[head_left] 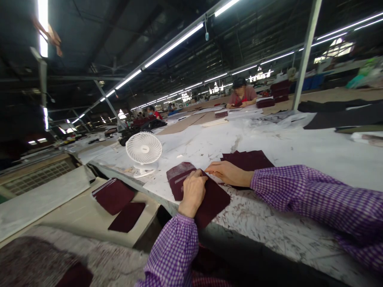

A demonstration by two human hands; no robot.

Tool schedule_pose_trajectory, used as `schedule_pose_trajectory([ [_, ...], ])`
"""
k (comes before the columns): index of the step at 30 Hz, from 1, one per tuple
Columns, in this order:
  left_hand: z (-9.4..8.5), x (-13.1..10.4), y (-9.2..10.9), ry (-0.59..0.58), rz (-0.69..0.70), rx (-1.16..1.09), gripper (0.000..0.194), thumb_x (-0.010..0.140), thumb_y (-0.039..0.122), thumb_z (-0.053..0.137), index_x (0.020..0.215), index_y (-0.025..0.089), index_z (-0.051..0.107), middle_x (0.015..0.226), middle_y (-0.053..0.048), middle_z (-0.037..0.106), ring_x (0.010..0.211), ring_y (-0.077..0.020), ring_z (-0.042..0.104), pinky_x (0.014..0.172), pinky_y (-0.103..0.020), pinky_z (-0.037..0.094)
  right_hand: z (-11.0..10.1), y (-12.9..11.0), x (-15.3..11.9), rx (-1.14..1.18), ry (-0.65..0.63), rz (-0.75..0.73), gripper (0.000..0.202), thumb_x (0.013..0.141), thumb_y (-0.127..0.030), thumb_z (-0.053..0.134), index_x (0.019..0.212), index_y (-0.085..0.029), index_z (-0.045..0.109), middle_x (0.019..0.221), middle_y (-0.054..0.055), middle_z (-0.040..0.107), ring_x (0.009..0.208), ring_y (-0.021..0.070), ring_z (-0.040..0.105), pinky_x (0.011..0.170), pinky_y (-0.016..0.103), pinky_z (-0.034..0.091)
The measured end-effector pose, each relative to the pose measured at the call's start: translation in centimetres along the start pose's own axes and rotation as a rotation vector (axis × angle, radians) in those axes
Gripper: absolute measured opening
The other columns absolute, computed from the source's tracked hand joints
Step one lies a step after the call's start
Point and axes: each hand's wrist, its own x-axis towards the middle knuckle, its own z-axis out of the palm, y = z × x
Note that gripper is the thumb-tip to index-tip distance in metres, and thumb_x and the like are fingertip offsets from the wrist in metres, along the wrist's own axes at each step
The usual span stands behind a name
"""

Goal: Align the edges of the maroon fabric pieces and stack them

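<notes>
My left hand (194, 191) rests on a flat maroon fabric piece (213, 201) at the table's front edge. Its fingers are bent and closed on the piece near the upper edge. Another maroon piece (178, 175), with a greyish, speckled end and a pale strip, lies partly under that hand. From the right, my right hand (230, 173) reaches in, its fingers stretched towards the left fingertips, apparently holding nothing. Whether those fingertips touch the fabric I cannot tell. Just behind the right wrist lies a stack of maroon pieces (248, 159).
A small white fan (144, 149) stands on the white-covered table (194, 141) to the left. More maroon pieces (115, 195) lie on a lower beige surface (74, 211). Across the table a co-worker (242, 95) handles maroon material. A metal post (306, 56) rises at right, near dark sheets (344, 119).
</notes>
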Motion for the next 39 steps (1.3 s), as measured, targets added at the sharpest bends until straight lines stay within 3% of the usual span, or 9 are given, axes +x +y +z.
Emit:
schedule_pose_trajectory([
  [10,0.5,-0.1,-0.1,0.027,-0.018,-0.024,0.03,0.089,0.015,0.043,0.097,0.023,0.071,0.096,-0.008,0.061,0.092,-0.0208,0.053,0.078,-0.031,0.043,1.1,-0.6,0.1,-0.014,0.015,-0.026,0.031,0.089,-0.013,0.037,0.113,-0.015,0.056,0.108,0.011,0.058,0.099,0.0196,0.055,0.085,0.036,0.046],
  [16,0.4,-0.1,-0.1,0.039,-0.031,-0.059,0.03,0.089,0.016,0.044,0.098,0.023,0.071,0.095,-0.006,0.062,0.091,-0.0207,0.055,0.076,-0.03,0.043,1.6,-0.8,-0.2,-0.09,-0.049,0.02,0.032,0.086,-0.01,0.04,0.115,-0.013,0.052,0.1,0.011,0.058,0.087,0.0194,0.057,0.076,0.032,0.046],
  [22,-0.7,-0.9,-2.5,-0.002,-0.082,-0.275,0.022,0.083,0.015,0.055,0.091,0.025,0.073,0.089,-0.002,0.065,0.084,-0.0162,0.058,0.076,-0.026,0.044,1.8,-0.4,-0.3,-0.101,-0.055,0.004,0.029,0.087,-0.012,0.039,0.108,-0.014,0.058,0.099,0.01,0.059,0.082,0.0178,0.057,0.071,0.028,0.045],
  [26,-1.2,-2.8,-4.4,0.079,-0.05,-0.316,0.02,0.085,0.016,0.054,0.085,0.024,0.073,0.083,-0.002,0.065,0.082,-0.0158,0.056,0.075,-0.026,0.044,1.8,-0.2,-0.2,-0.075,-0.07,-0.023,0.03,0.087,-0.013,0.037,0.104,-0.014,0.063,0.1,0.01,0.06,0.085,0.0181,0.057,0.073,0.028,0.046],
  [30,-0.8,-4.0,-5.0,0.153,0.049,-0.285,0.024,0.09,0.023,0.048,0.084,0.022,0.071,0.08,-0.003,0.062,0.078,-0.0159,0.052,0.071,-0.027,0.043,1.6,-0.3,-0.1,-0.061,-0.109,-0.007,0.034,0.083,-0.008,0.039,0.105,-0.014,0.064,0.106,0.01,0.059,0.088,0.0178,0.057,0.076,0.027,0.046],
  [34,-0.6,-4.1,-4.9,0.184,0.137,-0.14,0.029,0.093,0.023,0.041,0.087,0.021,0.069,0.081,-0.004,0.061,0.078,-0.0171,0.049,0.071,-0.03,0.04,0.8,-0.9,0.4,-0.121,-0.217,-0.021,0.04,0.08,-0.005,0.041,0.111,-0.015,0.064,0.109,0.011,0.058,0.092,0.018,0.057,0.078,0.027,0.046],
  [39,-0.7,-4.1,-5.0,0.176,0.143,-0.19,0.03,0.093,0.024,0.04,0.085,0.021,0.069,0.081,-0.004,0.06,0.077,-0.0163,0.05,0.071,-0.029,0.041,-0.4,-3.6,2.0,-0.379,-0.402,-0.021,0.056,0.078,-0.003,0.041,0.127,-0.027,0.054,0.109,0.01,0.057,0.091,0.0197,0.059,0.076,0.03,0.044],
])
